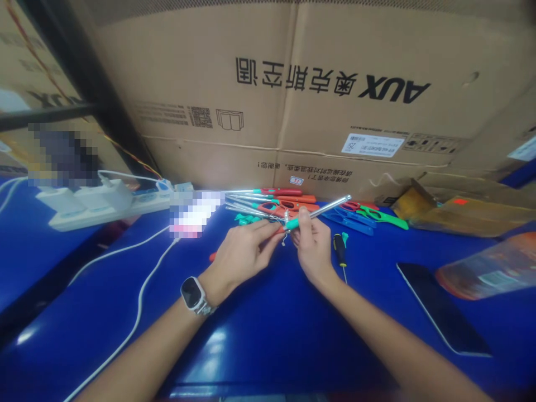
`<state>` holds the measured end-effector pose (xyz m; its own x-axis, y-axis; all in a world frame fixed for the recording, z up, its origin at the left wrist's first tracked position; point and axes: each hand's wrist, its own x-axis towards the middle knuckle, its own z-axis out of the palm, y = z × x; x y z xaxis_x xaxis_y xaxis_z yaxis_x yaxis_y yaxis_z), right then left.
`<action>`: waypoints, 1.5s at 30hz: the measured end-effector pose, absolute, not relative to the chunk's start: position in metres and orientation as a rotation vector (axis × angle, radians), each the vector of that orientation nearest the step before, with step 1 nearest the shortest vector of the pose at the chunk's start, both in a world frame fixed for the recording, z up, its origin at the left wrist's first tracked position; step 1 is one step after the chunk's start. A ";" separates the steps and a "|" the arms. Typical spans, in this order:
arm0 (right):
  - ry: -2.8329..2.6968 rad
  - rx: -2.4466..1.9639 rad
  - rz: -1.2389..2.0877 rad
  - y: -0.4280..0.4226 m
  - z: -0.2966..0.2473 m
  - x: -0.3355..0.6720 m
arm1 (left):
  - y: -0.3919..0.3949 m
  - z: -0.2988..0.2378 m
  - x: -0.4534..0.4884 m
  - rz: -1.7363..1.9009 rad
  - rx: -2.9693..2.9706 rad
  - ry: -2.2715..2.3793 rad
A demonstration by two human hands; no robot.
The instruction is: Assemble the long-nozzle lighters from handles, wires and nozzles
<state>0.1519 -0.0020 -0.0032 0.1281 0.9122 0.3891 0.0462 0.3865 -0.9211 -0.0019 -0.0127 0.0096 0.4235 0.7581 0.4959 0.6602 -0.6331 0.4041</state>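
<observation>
A long-nosed lighter [333, 206] with a metal tube and green collar points up to the right between both hands. My right hand [314, 245] is closed around it near the collar, thumb on top. My left hand [243, 251], wearing a watch [193, 293], pinches the lighter's reddish lower end, mostly covered by the fingers. A small thin wire with a pale tip [283, 241] hangs down between the hands. Behind them lies a pile of similar lighters [288, 191] with red and orange handles. A red tip [213, 257] of something shows beside my left wrist, the rest hidden.
Blue handle pieces [347, 220] and a green one [385, 216] lie behind my right hand. Nearby are a screwdriver [339, 250], a dark phone [444, 312] and a plastic bottle [494, 268]. A power strip [113, 209] with white cables stands left; a large carton [268, 123] backs the table.
</observation>
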 end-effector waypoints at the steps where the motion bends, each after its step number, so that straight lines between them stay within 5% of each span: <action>1: -1.295 -0.989 0.811 -0.002 -0.003 0.152 | -0.012 0.010 -0.002 1.011 2.506 1.254; 28: -1.551 -1.216 0.818 0.007 -0.023 0.137 | -0.009 0.009 0.005 0.672 2.281 1.537; 45: -1.789 -1.294 0.783 0.007 -0.010 0.150 | 0.001 0.011 0.005 0.921 2.199 1.334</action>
<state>0.1505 0.0069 -0.0097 -0.1797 0.9556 0.2335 0.4768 0.2922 -0.8290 0.0055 0.0007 0.0109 0.3248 0.8880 0.3255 0.6193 -0.4598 0.6364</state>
